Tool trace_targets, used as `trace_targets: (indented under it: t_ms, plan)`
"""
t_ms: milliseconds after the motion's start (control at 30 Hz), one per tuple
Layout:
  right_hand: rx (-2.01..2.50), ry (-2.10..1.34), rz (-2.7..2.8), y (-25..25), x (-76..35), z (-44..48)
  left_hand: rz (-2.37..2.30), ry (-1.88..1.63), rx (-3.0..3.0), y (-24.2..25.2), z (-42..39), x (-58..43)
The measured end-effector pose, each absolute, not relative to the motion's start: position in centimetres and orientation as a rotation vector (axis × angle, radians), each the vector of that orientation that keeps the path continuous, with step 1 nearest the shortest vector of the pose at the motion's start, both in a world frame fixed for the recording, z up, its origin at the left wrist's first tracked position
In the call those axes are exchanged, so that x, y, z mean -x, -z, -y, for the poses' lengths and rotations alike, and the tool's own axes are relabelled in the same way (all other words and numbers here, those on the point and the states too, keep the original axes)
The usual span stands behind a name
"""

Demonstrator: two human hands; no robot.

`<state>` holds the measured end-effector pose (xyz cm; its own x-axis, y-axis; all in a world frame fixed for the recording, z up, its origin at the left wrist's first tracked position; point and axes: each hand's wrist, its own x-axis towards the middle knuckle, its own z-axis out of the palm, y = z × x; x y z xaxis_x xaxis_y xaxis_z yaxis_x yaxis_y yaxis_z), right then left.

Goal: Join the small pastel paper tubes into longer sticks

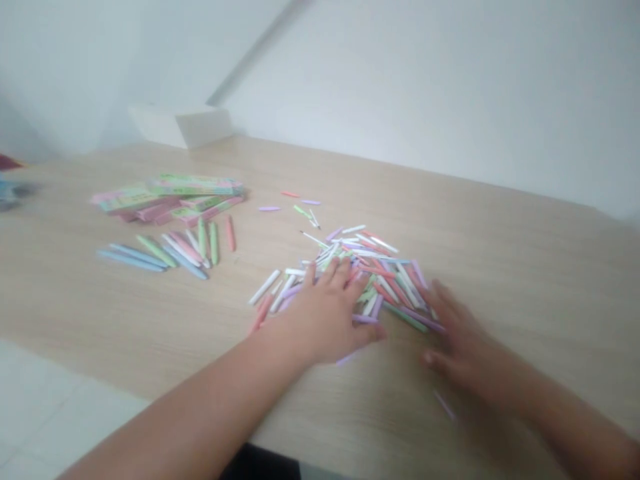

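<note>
Left hand (325,310) palm-down over the pile of thin sticks (373,255), centre of frame; fingers spread wide, nothing gripped that I can see from here. Sticks are white, purple, orange and green, jumbled under and around the fingers. Right hand (455,340), right of centre, at the pile's right edge; thumb well apart from the fingers, grip wide. It's blurred, so I can't tell whether the fingertips touch the nearest sticks. Lone purple stick (444,405) below that hand. A few loose sticks (311,202) above the pile, upper middle. Thicker pens (185,248) fanned out left of centre, patterned boxes (197,185) stacked just above them. All on the wooden table (525,267).
</note>
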<state>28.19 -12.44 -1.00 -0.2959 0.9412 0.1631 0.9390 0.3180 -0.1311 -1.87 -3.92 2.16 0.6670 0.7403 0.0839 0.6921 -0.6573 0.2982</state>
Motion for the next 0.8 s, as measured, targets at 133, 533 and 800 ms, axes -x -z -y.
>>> trace_targets:
  t_ms: [133,533,800]
  plan:
    - [1.944,0.138,2.234,4.1,-27.2,22.9,-1.233,-0.205,-2.690,0.1,7.0,1.3]
    - [1.734,-0.069,2.358,3.1,-26.5,10.6,-1.136,-0.420,-2.831,1.1,1.8,1.2]
    - [1.419,-0.203,2.372,2.9,-27.1,5.2,-1.072,-0.448,-2.855,0.0,-0.9,1.1]
